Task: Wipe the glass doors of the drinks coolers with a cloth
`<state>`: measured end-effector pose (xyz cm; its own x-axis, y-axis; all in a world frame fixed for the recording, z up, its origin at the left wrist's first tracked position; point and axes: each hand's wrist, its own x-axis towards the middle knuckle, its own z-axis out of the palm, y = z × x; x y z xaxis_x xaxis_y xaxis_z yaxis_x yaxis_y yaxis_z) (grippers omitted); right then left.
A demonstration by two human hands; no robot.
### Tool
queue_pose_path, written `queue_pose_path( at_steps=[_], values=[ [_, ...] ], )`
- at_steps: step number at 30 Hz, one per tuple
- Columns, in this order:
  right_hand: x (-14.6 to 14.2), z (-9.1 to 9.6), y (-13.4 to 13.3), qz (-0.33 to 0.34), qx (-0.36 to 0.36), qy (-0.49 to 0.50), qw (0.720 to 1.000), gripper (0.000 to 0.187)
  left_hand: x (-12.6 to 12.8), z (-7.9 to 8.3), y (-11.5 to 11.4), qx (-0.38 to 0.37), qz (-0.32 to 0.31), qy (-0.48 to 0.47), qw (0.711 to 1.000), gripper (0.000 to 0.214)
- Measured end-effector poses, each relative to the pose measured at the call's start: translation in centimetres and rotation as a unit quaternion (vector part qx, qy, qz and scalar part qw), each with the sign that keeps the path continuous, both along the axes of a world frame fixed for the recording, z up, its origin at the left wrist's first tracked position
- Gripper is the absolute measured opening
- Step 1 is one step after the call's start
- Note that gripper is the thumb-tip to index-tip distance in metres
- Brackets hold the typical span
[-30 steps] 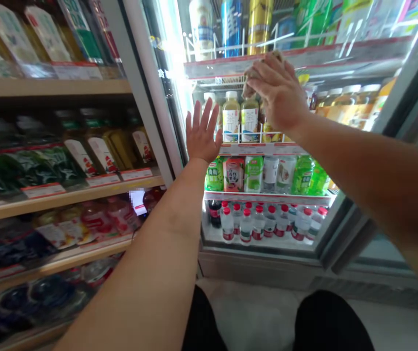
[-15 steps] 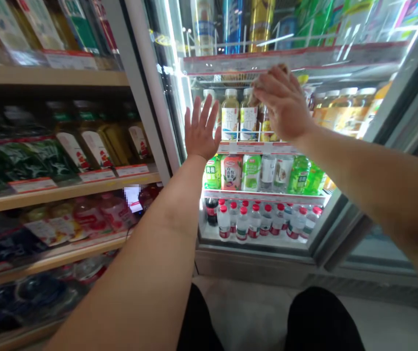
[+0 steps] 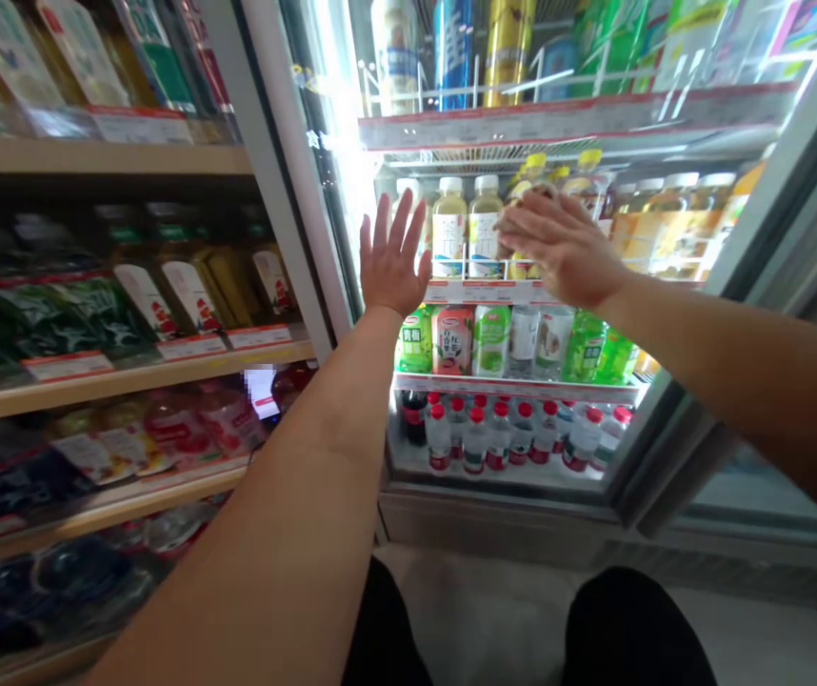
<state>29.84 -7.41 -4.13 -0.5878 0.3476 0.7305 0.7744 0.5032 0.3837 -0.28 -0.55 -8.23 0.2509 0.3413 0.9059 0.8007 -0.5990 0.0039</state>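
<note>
My left hand (image 3: 394, 255) lies flat against the glass door (image 3: 501, 488) of a lit drinks cooler, its fingers spread and pointing up. A crumpled, brownish-white cloth (image 3: 546, 192) is under my right hand (image 3: 567, 246), which presses it against the same glass further right. Only the edges of the cloth show past my fingers. Behind the glass, near both hands, stand tea bottles (image 3: 449, 229) with pale caps and yellow-capped bottles (image 3: 587, 170).
Open wooden shelves (image 3: 101, 157) with rows of bottles stand at the left, beside the cooler's metal frame (image 3: 298, 181). Inside the cooler, red-capped water bottles (image 3: 475, 438) fill the bottom shelf. A second glass door (image 3: 744, 486) is at the right. My knees (image 3: 637, 629) are below.
My right hand has moved down and slightly right across the glass with the cloth, uncovering yellow-capped bottles above it. My left hand stays in nearly the same place.
</note>
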Motion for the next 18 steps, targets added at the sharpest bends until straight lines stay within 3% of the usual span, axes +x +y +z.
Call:
queue_pose_path(
  at_steps=[3,7,9,13,15,18],
  values=[
    [1.1,1.1,-0.2,0.010,-0.004,-0.055,0.998,0.042,0.1,0.1,-0.2,-0.010,0.000,-0.005,1.000,0.072],
    [1.9,3.5,0.5,-0.010,0.084,0.059,0.995,0.041,0.1,0.2,-0.3,0.004,0.000,-0.002,1.000,0.070],
    [1.9,2.5,0.8,-0.014,0.105,0.083,0.991,0.042,0.1,0.1,-0.3,0.016,0.005,-0.001,1.000,0.070],
    [2.0,-0.4,0.7,0.024,0.075,-0.046,0.996,0.043,0.1,0.0,-0.1,0.034,0.012,0.003,0.999,0.070],
    [2.2,0.1,0.6,0.026,0.063,-0.068,0.995,0.044,0.1,-0.1,0.0,0.041,0.007,0.002,0.999,0.069],
    [1.9,2.4,0.9,0.003,0.077,0.015,0.997,0.043,0.0,-0.2,0.3,0.048,0.000,0.001,0.999,0.068]
  ],
)
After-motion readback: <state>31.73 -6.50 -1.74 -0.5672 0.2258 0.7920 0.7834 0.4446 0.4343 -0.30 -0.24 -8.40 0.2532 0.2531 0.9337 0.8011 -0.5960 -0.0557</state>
